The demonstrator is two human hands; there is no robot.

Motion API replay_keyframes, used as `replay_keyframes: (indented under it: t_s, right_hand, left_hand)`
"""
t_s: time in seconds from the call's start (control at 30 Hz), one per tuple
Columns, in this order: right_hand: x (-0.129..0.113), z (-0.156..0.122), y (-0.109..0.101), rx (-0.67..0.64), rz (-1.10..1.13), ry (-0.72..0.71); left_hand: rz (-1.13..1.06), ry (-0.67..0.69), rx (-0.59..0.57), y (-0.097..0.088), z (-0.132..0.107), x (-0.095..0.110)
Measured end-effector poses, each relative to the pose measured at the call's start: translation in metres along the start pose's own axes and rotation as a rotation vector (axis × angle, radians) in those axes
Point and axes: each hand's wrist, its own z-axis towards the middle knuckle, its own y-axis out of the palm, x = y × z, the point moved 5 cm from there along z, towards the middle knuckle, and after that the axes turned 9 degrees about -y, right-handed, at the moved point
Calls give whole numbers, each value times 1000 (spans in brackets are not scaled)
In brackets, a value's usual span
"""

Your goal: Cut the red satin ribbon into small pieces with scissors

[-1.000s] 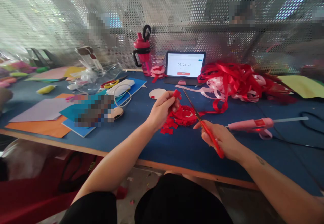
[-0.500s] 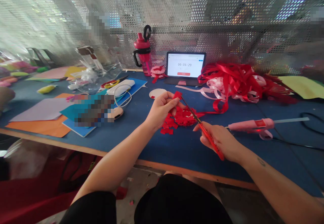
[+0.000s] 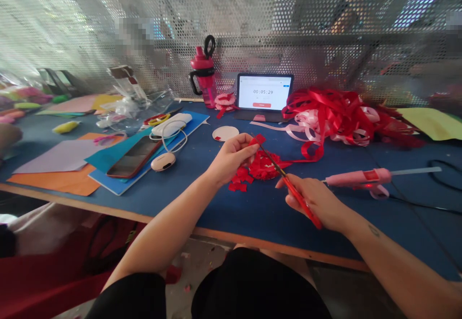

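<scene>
Between its thumb and fingers, my left hand [image 3: 233, 158] pinches a small piece of red ribbon [image 3: 258, 139]. My right hand [image 3: 312, 198] is closed around the red handles of a pair of scissors [image 3: 296, 196], whose blades reach up and left to that ribbon. Below the blades lies a round clump of red ribbon [image 3: 265, 169] with a strip trailing off to the right. Several cut red ribbon squares [image 3: 238, 180] are scattered under my left hand. A white round disc [image 3: 224, 133] with a small red bit on it sits just behind.
A pink glue gun [image 3: 361, 178] lies right of my right hand, its cord running rightward. Behind are a tablet [image 3: 266, 93], a pink bottle [image 3: 204, 76] and heaped red and pink ribbon [image 3: 328, 114]. A phone [image 3: 134, 157] and coloured sheets [image 3: 50, 156] occupy the left.
The ribbon piece in my left hand has tipped to the right and dropped slightly. The scissor tips have moved a little lower with it. My arms are almost where they were.
</scene>
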Motion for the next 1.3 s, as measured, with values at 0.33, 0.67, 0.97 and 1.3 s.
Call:
replay_keyframes:
  t_s: [0.33, 0.67, 0.97, 1.3]
  right_hand:
    - [2, -1, 0, 41, 0, -3]
    - [1, 0, -1, 36, -7, -5]
    - [4, -1, 3, 55, 227, -35]
    - [10, 0, 8, 76, 329, -12]
  left_hand:
    - [-57, -22, -51, 0, 0, 1]
    - [49, 19, 10, 2, 1, 0]
    - [76, 22, 16, -1, 2, -2]
    - [84, 44, -1, 0, 1, 1]
